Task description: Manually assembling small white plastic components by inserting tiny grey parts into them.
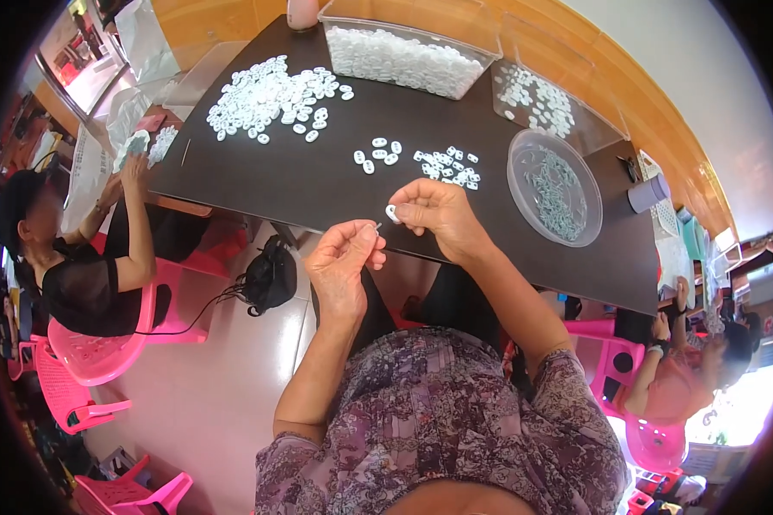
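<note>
1. Dark printed characters are borne by a tall white sack (88,182) at the far left; they are small and bent by the lens.
2. Two dark spots are shown on each of the white oval plastic pieces (262,99) heaped at the table's far left; whether these are holes or print cannot be told.
3. The work is done at a dark brown, smooth-topped table (305,182), set on a shiny, pale tiled floor (223,386) beside an orange-brown wood-panelled wall (653,112).
4. Pink plastic chairs (103,352) are seen on both sides; one person in a dark top (77,287) is seated at the left, another in an orange-pink top (672,393) at the right.
5. At the near edge of the table, a single white oval piece (392,214) is clamped between thumb and fingers of the right hand (438,219); its long axis is held roughly up and down in view.
6. A small, thin grey piece (379,226) is pinched by the closed fingertips of the left hand (343,262), just beside the oval; its free end is pointed upward, away from the fingers.
7. Beyond the hands, small white rectangular pieces (448,168) are spread; to their right, grey-green slivers (554,193) are held in a round clear plastic tray (519,204).
</note>
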`<action>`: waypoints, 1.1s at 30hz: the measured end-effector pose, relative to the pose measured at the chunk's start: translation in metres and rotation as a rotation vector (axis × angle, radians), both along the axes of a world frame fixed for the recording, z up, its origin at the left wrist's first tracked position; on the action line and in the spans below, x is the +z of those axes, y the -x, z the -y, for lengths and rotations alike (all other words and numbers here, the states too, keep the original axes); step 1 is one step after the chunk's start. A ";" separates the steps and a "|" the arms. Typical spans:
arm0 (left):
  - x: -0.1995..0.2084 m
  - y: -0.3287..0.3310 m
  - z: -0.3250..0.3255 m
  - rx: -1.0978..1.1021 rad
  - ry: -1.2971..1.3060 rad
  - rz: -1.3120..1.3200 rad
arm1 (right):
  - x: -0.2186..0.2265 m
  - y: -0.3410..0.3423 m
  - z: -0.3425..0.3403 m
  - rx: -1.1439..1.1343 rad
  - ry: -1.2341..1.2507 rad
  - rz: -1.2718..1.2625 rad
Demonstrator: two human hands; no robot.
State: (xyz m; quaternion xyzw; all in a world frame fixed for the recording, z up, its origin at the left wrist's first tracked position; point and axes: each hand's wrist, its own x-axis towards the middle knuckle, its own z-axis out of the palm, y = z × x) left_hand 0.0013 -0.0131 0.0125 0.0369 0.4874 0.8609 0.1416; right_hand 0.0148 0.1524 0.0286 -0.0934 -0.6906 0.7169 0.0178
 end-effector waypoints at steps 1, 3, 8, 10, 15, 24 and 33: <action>0.002 -0.002 -0.003 0.000 -0.002 0.000 | 0.000 -0.003 0.000 -0.004 0.075 -0.006; 0.003 -0.004 -0.006 -0.004 -0.002 0.000 | 0.000 -0.007 0.000 -0.012 0.153 -0.011; 0.002 -0.009 -0.012 -0.011 0.004 -0.037 | 0.000 -0.015 0.003 -0.075 0.202 -0.030; 0.003 -0.011 -0.015 0.003 0.011 -0.048 | -0.002 -0.018 0.003 -0.084 0.184 -0.044; 0.002 -0.015 -0.017 0.004 0.012 -0.076 | -0.002 -0.022 0.005 -0.095 0.139 -0.074; -0.002 -0.016 -0.017 0.007 -0.001 -0.070 | -0.004 -0.024 0.007 -0.094 0.074 -0.103; -0.005 -0.016 -0.016 0.025 0.019 -0.064 | -0.003 -0.023 0.015 -0.119 0.022 -0.126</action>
